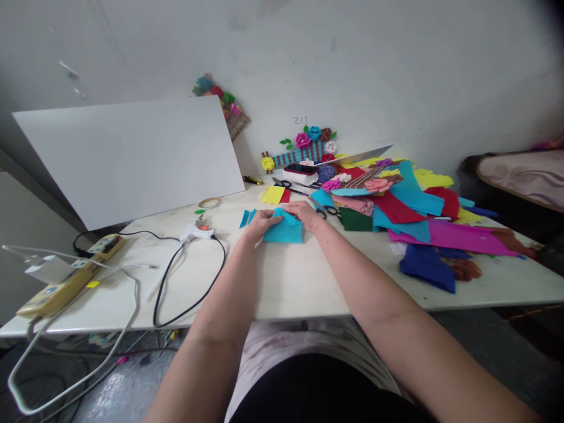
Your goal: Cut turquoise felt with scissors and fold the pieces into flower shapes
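A turquoise sheet of crepe-like paper (284,235) lies on the white table in front of me, its upper edge folded or lifted. My left hand (262,223) is closed on the sheet's upper left part, thumb on top. At its upper right, my right hand (303,212) has its fingers closed on the same edge; the fingertips are partly hidden. Small turquoise strips (244,218) lie just left of my left hand. Scissors with dark handles (330,210) rest right of my right hand. Yellow paper squares (273,194) sit beyond my hands.
A glue gun (196,231) with a looping black cord and a yellow power strip (73,276) are at left. Behind stands a white board (132,158). Coloured paper sheets (445,235) pile up at right. A phone (301,169), a tape roll (209,203) and paper flowers (303,140) stand farther back.
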`<state>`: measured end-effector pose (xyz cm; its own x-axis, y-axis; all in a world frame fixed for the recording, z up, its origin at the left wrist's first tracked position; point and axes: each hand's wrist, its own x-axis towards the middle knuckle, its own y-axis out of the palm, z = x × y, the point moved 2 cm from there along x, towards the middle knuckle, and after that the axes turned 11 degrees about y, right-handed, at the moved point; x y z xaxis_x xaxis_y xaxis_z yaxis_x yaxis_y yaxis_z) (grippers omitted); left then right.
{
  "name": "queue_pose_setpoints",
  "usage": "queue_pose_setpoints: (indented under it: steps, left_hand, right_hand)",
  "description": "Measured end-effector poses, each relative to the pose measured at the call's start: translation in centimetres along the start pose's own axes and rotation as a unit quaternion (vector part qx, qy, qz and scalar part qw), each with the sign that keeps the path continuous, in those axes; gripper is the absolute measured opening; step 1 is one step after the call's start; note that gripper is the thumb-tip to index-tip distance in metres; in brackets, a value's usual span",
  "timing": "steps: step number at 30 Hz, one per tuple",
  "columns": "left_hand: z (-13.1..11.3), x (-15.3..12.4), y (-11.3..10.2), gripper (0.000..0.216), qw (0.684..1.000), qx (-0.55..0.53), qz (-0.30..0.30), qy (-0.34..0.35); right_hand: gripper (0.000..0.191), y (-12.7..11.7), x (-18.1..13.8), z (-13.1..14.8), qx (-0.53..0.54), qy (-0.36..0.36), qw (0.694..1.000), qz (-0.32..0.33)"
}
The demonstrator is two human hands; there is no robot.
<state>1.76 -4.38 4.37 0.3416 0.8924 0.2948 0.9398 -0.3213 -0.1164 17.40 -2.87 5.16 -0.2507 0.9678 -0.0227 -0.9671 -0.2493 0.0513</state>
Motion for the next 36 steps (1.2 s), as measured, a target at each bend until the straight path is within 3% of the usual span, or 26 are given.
queue_pose_setpoints:
  steps: [9, 14, 18, 25, 31, 36]
  left_hand:
    - [-0.3, -0.1, 0.0, 0.033, 1.0, -0.001, 0.001, 0.0]
    - [-0.3, -0.1, 0.0, 0.032, 1.0, -0.015, -0.004, -0.012]
    - [-0.4, 0.0, -0.3, 0.032, 0.999, -0.01, -0.052, -0.003]
    - [-0.9, -0.1, -0.3, 0.035, 0.996, -0.014, -0.086, 0.013]
    - [-0.9, -0.1, -0.6, 0.035, 0.993, -0.017, -0.114, 0.021]
    - [-0.9, -0.1, -0.6, 0.035, 0.994, -0.026, -0.103, 0.013]
  right_hand:
    - [0.031, -0.1, 0.2, 0.0, -0.116, -0.043, 0.991, -0.045]
    - [0.04, -0.5, -0.3, 0.5, -0.108, -0.043, 0.993, 0.001]
    - [0.039, -1.0, -0.3, 0.3, -0.117, -0.022, 0.993, 0.025]
    - [0.034, -1.1, 0.3, 0.0, -0.136, -0.052, 0.989, -0.016]
    - [0.032, -1.0, 0.0, 0.2, -0.113, -0.046, 0.993, 0.0]
    - [0.037, -1.1, -0.7, 1.0, -0.132, -0.043, 0.99, -0.036]
